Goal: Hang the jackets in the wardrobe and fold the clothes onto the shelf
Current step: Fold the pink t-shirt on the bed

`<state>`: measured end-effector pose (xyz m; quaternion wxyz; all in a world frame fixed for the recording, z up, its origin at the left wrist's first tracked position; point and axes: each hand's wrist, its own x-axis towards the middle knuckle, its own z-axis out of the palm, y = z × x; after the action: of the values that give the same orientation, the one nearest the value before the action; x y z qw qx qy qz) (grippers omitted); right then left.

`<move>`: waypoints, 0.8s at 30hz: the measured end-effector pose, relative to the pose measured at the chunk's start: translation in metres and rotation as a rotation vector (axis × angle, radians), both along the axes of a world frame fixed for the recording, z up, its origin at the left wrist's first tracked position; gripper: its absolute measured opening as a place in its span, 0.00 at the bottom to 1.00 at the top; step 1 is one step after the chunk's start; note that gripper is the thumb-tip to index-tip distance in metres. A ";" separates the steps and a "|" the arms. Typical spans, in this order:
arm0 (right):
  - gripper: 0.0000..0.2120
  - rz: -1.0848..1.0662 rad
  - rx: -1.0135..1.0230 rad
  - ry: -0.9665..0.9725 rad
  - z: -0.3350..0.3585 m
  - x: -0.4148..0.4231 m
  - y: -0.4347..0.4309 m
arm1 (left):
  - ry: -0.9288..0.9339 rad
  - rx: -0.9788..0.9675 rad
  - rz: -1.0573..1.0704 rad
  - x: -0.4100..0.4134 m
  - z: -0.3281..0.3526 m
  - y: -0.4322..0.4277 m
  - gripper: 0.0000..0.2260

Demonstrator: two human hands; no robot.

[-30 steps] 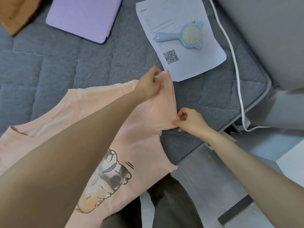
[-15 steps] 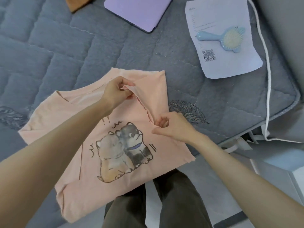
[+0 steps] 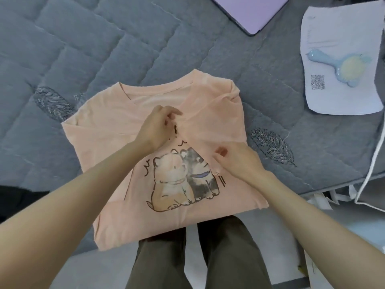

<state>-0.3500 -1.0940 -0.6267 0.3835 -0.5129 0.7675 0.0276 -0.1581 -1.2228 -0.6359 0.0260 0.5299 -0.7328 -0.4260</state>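
Observation:
A peach T-shirt (image 3: 116, 140) with a print of two cartoon dogs lies face up on the grey quilted bed (image 3: 87, 49), its hem hanging over the near edge. Its right sleeve is folded inward across the chest. My left hand (image 3: 155, 127) pinches the folded sleeve's edge just below the collar. My right hand (image 3: 236, 160) pinches the same fold lower down, beside the print. No wardrobe, shelf or jacket is in view.
A white paper sheet (image 3: 337, 101) with a QR code lies at the bed's right, with a light blue hairbrush (image 3: 343, 67) on it. A lilac tablet case (image 3: 252, 9) sits at the top. A white cable (image 3: 373, 161) runs down the right edge. My legs stand below the hem.
Both hands carried the shirt's right sleeve leftward from the bed onto the chest, where it now lies folded. The view shifted, so the shirt sits more central.

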 end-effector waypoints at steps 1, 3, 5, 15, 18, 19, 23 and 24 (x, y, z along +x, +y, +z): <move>0.09 -0.042 -0.058 -0.007 0.002 0.002 -0.007 | 0.012 -0.026 0.032 0.007 0.002 -0.002 0.17; 0.12 -0.068 -0.168 -0.035 0.005 0.004 -0.024 | 0.006 -0.094 0.091 0.025 0.004 -0.006 0.20; 0.16 -0.053 -0.240 -0.037 0.006 0.008 -0.045 | -0.044 -0.170 0.143 0.044 0.006 -0.014 0.22; 0.14 -0.692 -0.337 0.165 -0.010 -0.015 -0.126 | -0.140 -0.188 0.248 0.075 -0.011 -0.049 0.22; 0.20 -0.747 -0.067 0.091 -0.017 -0.033 -0.131 | -0.166 -0.196 0.224 0.065 -0.017 -0.053 0.21; 0.18 -0.740 -0.006 0.039 -0.018 -0.036 -0.131 | -0.179 -0.198 0.228 0.062 -0.019 -0.054 0.21; 0.11 -0.777 -0.061 -0.029 -0.013 -0.037 -0.133 | -0.207 -0.213 0.266 0.057 -0.021 -0.056 0.19; 0.09 -0.792 -0.097 -0.031 -0.012 -0.036 -0.135 | -0.209 -0.216 0.265 0.056 -0.021 -0.057 0.19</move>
<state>-0.3864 -1.2294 -0.6385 0.3514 -0.1952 0.9004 -0.1664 -0.1018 -1.2794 -0.6572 0.0620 0.6572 -0.6969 -0.2804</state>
